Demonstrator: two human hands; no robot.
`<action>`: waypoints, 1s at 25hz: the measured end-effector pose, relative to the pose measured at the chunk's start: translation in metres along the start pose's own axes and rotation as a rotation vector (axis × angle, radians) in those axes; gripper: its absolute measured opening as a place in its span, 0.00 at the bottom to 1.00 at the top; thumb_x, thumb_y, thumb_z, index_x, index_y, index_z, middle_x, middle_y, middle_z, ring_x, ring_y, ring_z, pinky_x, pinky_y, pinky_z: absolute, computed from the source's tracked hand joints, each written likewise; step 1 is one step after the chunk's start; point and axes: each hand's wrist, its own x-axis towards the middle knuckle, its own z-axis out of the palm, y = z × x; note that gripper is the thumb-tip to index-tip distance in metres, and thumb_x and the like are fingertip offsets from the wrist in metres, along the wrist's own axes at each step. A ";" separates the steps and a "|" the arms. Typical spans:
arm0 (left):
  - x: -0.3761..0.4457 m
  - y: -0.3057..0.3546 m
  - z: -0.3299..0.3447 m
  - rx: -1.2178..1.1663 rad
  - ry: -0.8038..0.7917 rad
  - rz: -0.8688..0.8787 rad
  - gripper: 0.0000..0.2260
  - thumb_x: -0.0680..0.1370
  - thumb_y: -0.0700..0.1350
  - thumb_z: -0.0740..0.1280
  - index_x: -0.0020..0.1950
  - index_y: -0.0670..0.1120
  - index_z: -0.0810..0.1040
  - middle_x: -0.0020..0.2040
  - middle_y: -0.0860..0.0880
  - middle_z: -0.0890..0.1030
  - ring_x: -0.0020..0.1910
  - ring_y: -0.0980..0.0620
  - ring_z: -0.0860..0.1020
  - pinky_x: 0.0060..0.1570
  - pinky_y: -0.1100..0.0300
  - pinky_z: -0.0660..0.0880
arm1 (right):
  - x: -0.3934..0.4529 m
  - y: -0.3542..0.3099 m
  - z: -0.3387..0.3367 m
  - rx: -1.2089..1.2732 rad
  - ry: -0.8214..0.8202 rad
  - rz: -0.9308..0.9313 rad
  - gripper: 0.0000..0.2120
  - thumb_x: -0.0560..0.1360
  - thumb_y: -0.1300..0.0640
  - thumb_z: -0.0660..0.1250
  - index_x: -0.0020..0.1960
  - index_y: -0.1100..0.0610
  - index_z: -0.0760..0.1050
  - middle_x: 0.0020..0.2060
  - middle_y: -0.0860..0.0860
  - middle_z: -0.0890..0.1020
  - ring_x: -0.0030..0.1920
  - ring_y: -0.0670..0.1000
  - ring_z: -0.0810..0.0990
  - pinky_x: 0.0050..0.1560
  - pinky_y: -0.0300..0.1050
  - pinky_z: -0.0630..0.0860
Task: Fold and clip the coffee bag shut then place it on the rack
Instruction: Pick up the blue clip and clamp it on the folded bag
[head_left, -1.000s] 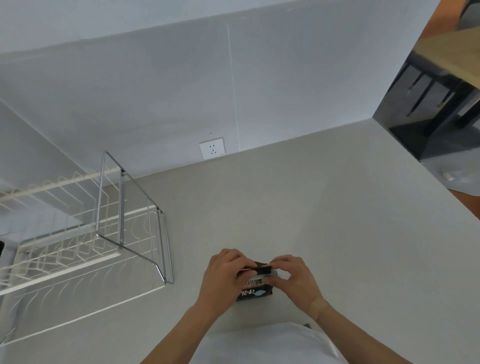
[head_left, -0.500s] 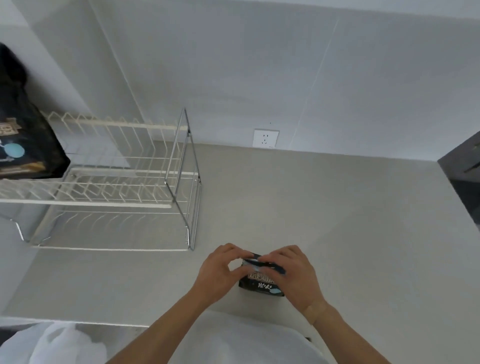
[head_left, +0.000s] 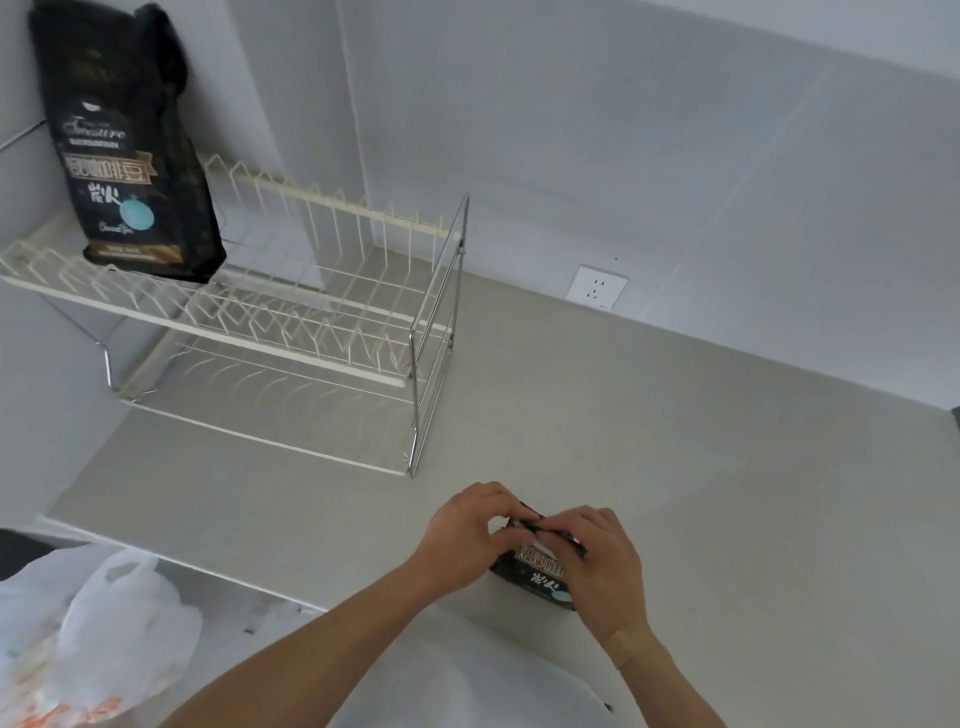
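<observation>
Our fingers (head_left: 506, 538) are pinched on the folded top edge of the small black coffee bag (head_left: 540, 571), those of both hands meeting over the crease. Our left hand (head_left: 462, 535) grips the top from the left side, its fingertips curled onto the fold; our right hand (head_left: 602, 566) covers the bag's right side and front, thumb and fingers pressed on the same fold. We cannot tell whether a clip sits under them. The bag rests on the pale desk (head_left: 675, 441) near its front edge, just in front of our body. Well apart, at the back left of the desk, stands the wire rack (head_left: 322, 332); a second, larger black coffee bag (head_left: 130, 156) stands upright on its top tier. A white plastic bag (head_left: 98, 623) lies below the desk edge at lower left. A wall socket (head_left: 597, 286) sits on the wall behind.
</observation>
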 end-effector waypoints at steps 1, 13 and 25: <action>-0.001 -0.001 0.001 -0.034 -0.008 -0.007 0.07 0.72 0.47 0.74 0.48 0.55 0.84 0.45 0.56 0.82 0.47 0.59 0.78 0.47 0.63 0.73 | -0.001 0.000 0.000 0.003 0.001 0.002 0.05 0.71 0.56 0.73 0.41 0.45 0.82 0.37 0.37 0.81 0.44 0.43 0.75 0.41 0.42 0.75; -0.007 -0.008 0.011 -0.239 0.025 -0.064 0.12 0.70 0.43 0.74 0.46 0.61 0.83 0.47 0.57 0.82 0.46 0.55 0.82 0.48 0.66 0.78 | -0.005 0.003 0.005 0.035 0.007 0.015 0.08 0.70 0.59 0.74 0.39 0.46 0.80 0.36 0.35 0.80 0.47 0.41 0.75 0.43 0.29 0.69; -0.016 -0.019 0.002 -0.141 0.021 -0.180 0.10 0.69 0.39 0.76 0.47 0.51 0.85 0.45 0.51 0.82 0.42 0.55 0.81 0.46 0.59 0.79 | -0.001 0.004 -0.011 -0.095 -0.108 -0.061 0.06 0.69 0.55 0.75 0.43 0.46 0.82 0.39 0.38 0.82 0.46 0.43 0.75 0.44 0.38 0.74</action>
